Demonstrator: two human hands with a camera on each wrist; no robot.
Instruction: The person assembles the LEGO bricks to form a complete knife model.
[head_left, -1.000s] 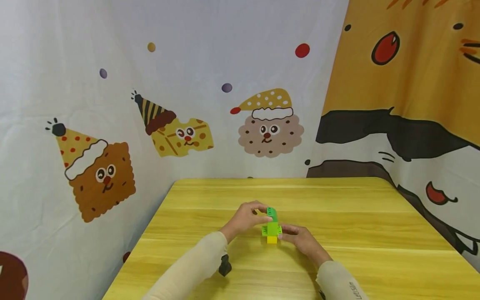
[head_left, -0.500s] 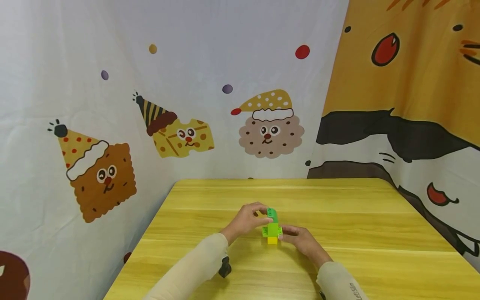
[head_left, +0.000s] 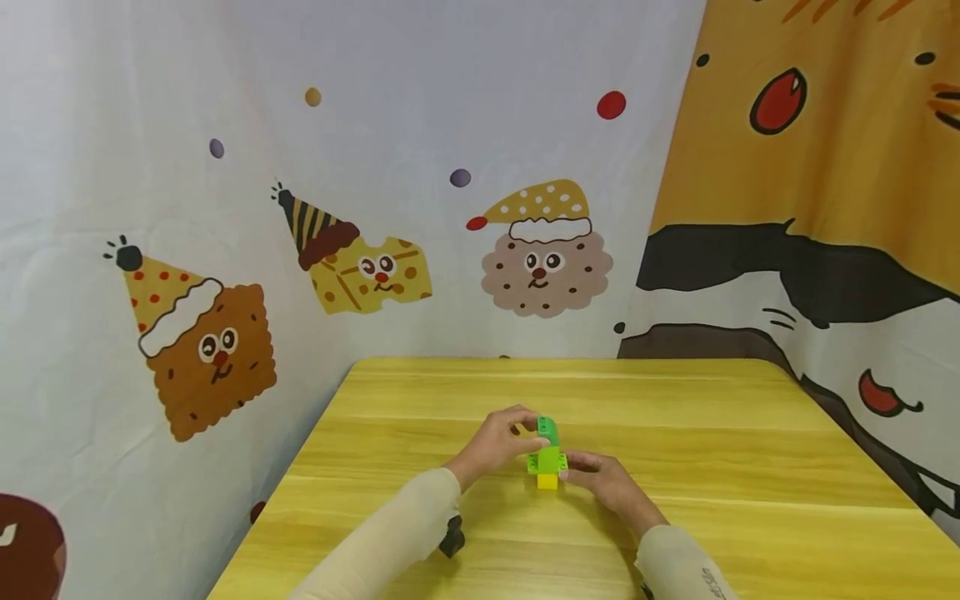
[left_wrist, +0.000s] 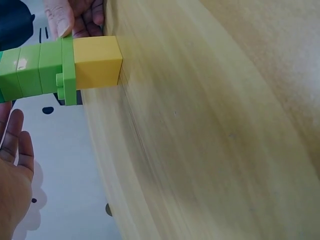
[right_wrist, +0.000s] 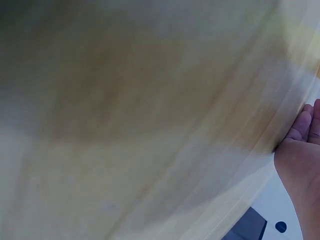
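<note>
A small tower of toy building bricks stands upright on the table, seen in the head view. Its base is a yellow brick (head_left: 547, 481). Above that lies a wide light green plate (head_left: 533, 464), sticking out on both sides, with light green bricks (head_left: 549, 458) on it. A darker green brick (head_left: 552, 432) with a rounded side tops the stack. My left hand (head_left: 495, 442) pinches this top brick between thumb and fingers. My right hand (head_left: 606, 485) holds the plate's right end, its thumb on the plate's edge in the left wrist view. The right wrist view shows only part of that hand (right_wrist: 300, 155).
The wooden table (head_left: 712, 433) spreads around the tower. Behind it hangs a white curtain (head_left: 405, 125) printed with cartoon figures. A small black device (head_left: 452, 537) sits at the left wrist, below the sleeve (head_left: 397, 525).
The head view has shifted slightly, so everything sits a little further right. Both hands keep their places on the tower.
</note>
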